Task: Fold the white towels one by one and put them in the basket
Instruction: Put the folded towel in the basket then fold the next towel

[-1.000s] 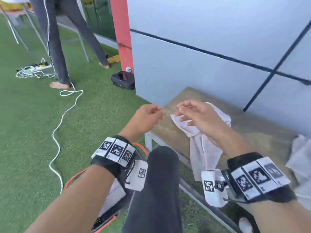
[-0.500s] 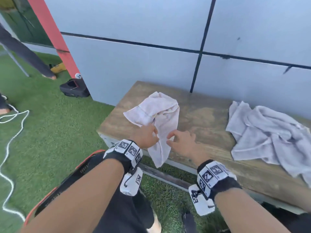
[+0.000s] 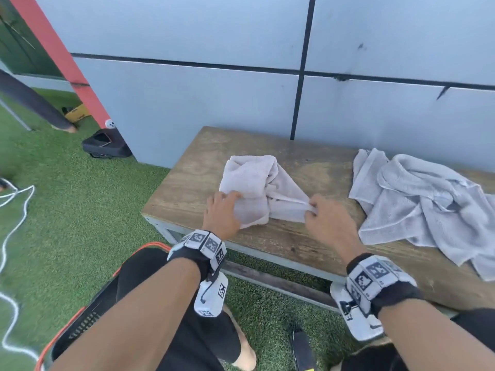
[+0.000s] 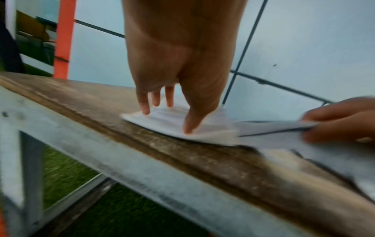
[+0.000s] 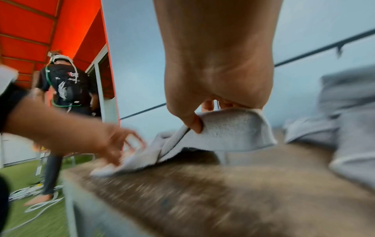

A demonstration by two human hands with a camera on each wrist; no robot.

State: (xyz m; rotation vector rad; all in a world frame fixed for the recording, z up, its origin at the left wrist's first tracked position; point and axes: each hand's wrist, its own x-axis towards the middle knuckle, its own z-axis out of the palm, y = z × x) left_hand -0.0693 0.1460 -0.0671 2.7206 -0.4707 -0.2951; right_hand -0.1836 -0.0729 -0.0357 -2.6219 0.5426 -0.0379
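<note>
A crumpled white towel (image 3: pixel 254 178) lies on the left part of the wooden bench (image 3: pixel 308 239). My left hand (image 3: pixel 223 207) presses straight fingers down on its near left corner; the left wrist view shows the fingertips (image 4: pixel 146 110) and thumb flat on the towel (image 4: pixel 213 133). My right hand (image 3: pixel 318 215) pinches the towel's near right edge between thumb and fingers; in the right wrist view the thumb (image 5: pixel 195 125) holds the edge (image 5: pixel 233 131) lifted a little off the wood. A black basket with an orange rim (image 3: pixel 80 325) stands on the grass at my lower left.
A loose heap of white towels (image 3: pixel 417 199) covers the bench's right end, close to my right hand. A grey panelled wall runs behind the bench. On the green turf lie a white cable (image 3: pixel 16 210) and a black bag (image 3: pixel 107 144). Another person's leg (image 3: pixel 34 108) shows far left.
The towel hung over the bench's front edge between my hands; now it lies on the bench top. My hands have moved apart, the left pressing down, the right pulling the edge rightward.
</note>
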